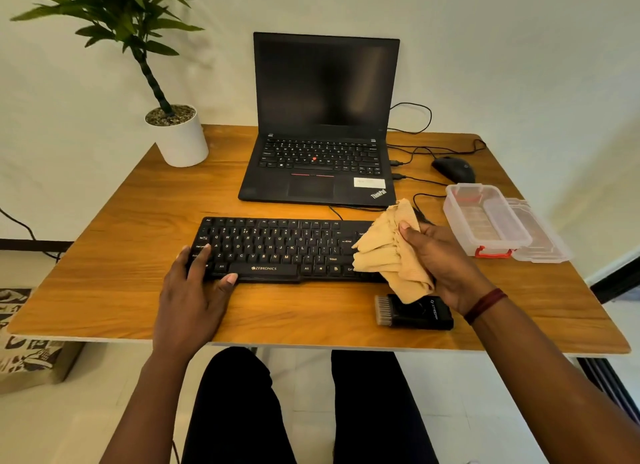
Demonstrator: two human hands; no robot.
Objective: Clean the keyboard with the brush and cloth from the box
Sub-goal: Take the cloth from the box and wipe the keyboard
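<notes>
Steadying: the left hand (194, 290) lies flat on the left end of the black plastic keyboard (277, 249) at the centre of the frame. Its fingers (202, 256) are straight and spread and grip nothing. It probably pins the board so that wiping cannot push it about.
Wiping: the right hand (443, 259) is at the keyboard's right end, its fingers (405, 228) curled round the bunched tan cloth (391, 252). The cloth hangs over the last keys; I cannot tell whether it touches them. It looks poised for the wipe.
Parked tool: the black block-shaped brush with pale bristles (415, 313) lies untouched on the wooden worktop (121, 256), just below the keyboard's right end and partly under the hanging cloth. It seems set close for easy reach.
Container: the clear plastic box with red clips (485, 218) stands open right of centre, its clear lid (543, 238) against its far side. Both tools are out of it.
Behind: an open black laptop (322, 152), a black mouse (453, 169) and a green plant in a white pot (180, 138) in the upper left.
Count: two hands; one each of keyboard, cloth, brush, box, lid, laptop, mouse and plant.
</notes>
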